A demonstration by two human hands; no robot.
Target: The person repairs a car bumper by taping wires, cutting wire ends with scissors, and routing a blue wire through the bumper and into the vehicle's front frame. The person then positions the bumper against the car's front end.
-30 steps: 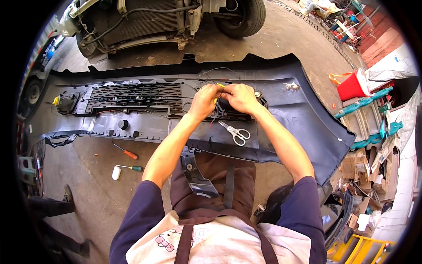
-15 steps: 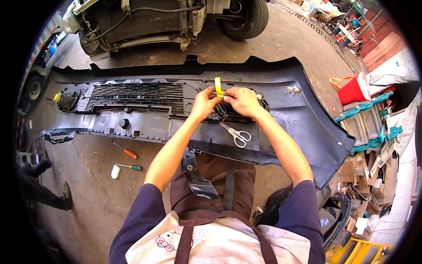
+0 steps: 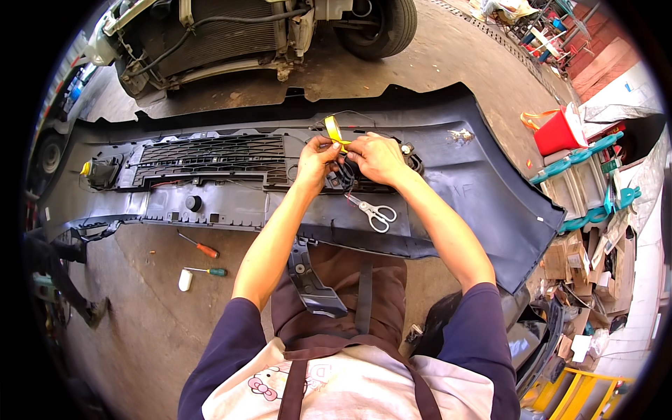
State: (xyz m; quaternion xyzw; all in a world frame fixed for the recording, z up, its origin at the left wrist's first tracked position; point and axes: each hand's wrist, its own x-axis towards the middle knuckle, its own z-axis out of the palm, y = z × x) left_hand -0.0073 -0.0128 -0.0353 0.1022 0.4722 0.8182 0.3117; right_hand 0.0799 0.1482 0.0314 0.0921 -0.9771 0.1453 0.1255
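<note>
Over a black car bumper (image 3: pixel 448 189) lying inner side up, both hands work close together on a strip of yellow tape. A small roll of yellow tape (image 3: pixel 332 127) stands up beyond the fingertips. My left hand (image 3: pixel 316 164) is closed in a pinch at the tape. Beside it, my right hand (image 3: pixel 379 158) pinches the same tape from the right. Dark wires (image 3: pixel 343 176) run under the fingers, partly hidden by them. Light grey scissors (image 3: pixel 378 214) lie on the bumper just below, blades toward the wires.
A mesh grille (image 3: pixel 210 157) sits in the bumper. An orange-handled screwdriver (image 3: pixel 204 248), a green-handled screwdriver (image 3: pixel 213 271) and a white object (image 3: pixel 185 281) lie on the floor. A car front (image 3: pixel 217 42) stands beyond. At right are a red container (image 3: pixel 560 133) and cardboard boxes (image 3: pixel 577 262). A person's leg (image 3: pixel 77 297) shows at left.
The tape roll has tilted and shifted slightly left, and its ring now shows. Both hands stay at the tape. The person's leg at left has moved.
</note>
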